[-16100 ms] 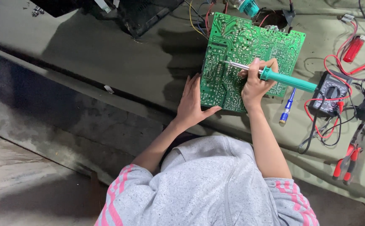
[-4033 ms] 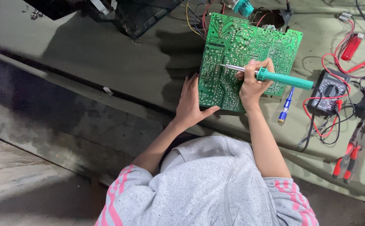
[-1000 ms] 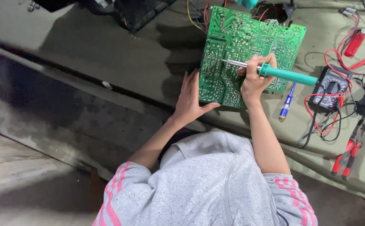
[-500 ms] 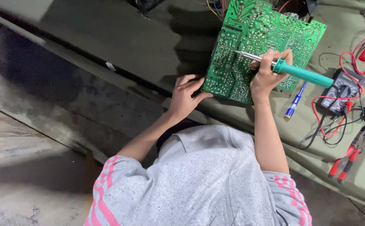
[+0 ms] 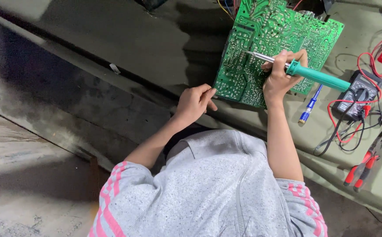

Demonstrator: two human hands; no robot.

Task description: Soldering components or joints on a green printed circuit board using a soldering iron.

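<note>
While the right hand [image 5: 280,79] grips the green-handled soldering iron [image 5: 316,75] in a closed, pen-like hold, its metal tip rests on or just above the solder side of the green circuit board [image 5: 265,39]; contact cannot be told for certain. That board lies tilted on the olive-covered table [image 5: 112,39], its near lower corner touched by the left hand [image 5: 195,103], whose fingers are loosely curled against the board's edge and hold nothing else. To the right of the board lie a blue pen-shaped tool [image 5: 310,105], a multimeter [image 5: 356,94] with red and black leads, and red-handled pliers [image 5: 361,169], all apart from both hands. Judged from this arrangement, the step in hand is work on a joint near the upper middle of the board. A next move would call for a steady tip held on one joint, the left hand pinning the corner so that the board does not slide, and the hot shaft kept clear of the fingers.
</note>
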